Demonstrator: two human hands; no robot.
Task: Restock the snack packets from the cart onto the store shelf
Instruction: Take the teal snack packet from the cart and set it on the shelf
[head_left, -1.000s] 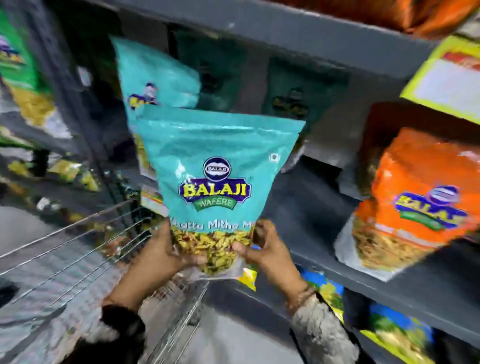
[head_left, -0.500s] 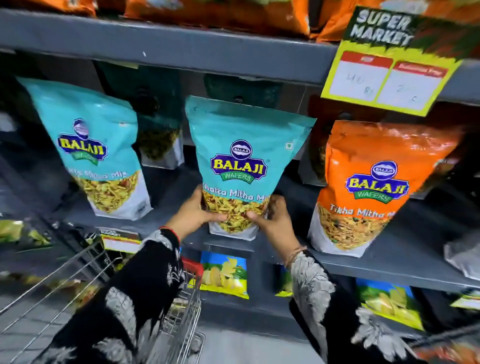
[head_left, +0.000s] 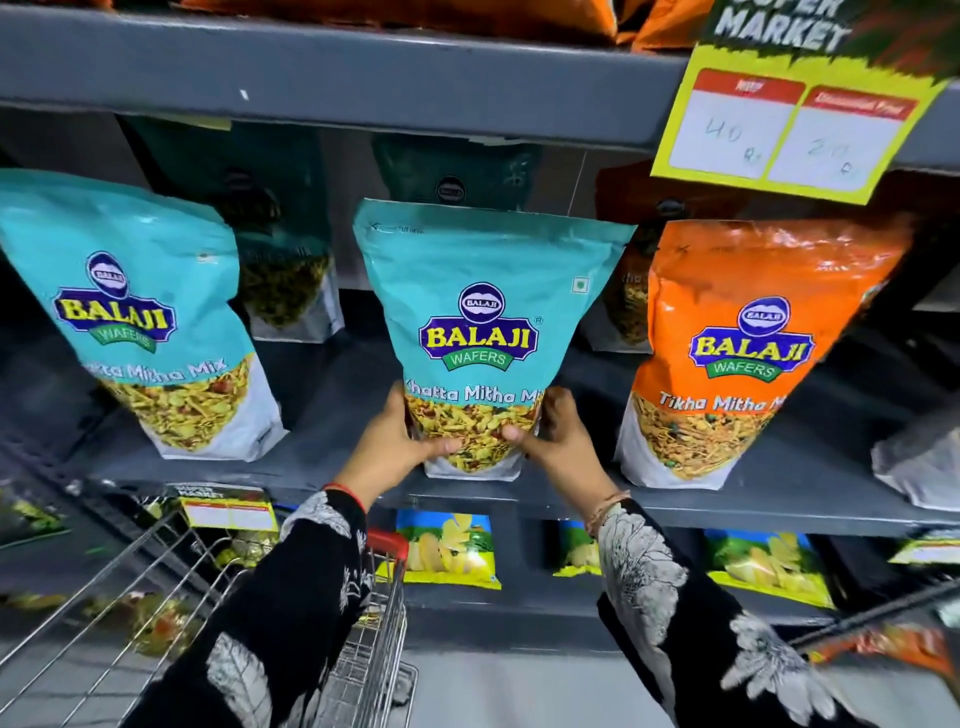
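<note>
A teal Khatta Mitha Mix packet (head_left: 483, 291) stands upright on the grey shelf (head_left: 332, 395), near its front edge in the middle. My left hand (head_left: 395, 447) grips its lower left corner and my right hand (head_left: 556, 441) grips its lower right corner, thumbs pressed on the clear window. The wire cart (head_left: 218, 613) with a red handle sits at the lower left, below my left sleeve; what lies in it is blurred.
Another teal packet (head_left: 140, 322) stands to the left and an orange Tikha Mitha packet (head_left: 748, 353) to the right. Darker packets stand behind. A yellow price tag (head_left: 789, 130) hangs from the upper shelf. Yellow chip packets (head_left: 447, 545) fill the shelf below.
The teal packet went from held in the air beside the cart to standing on the shelf between the other packets. Both hands kept their grip on its bottom corners.
</note>
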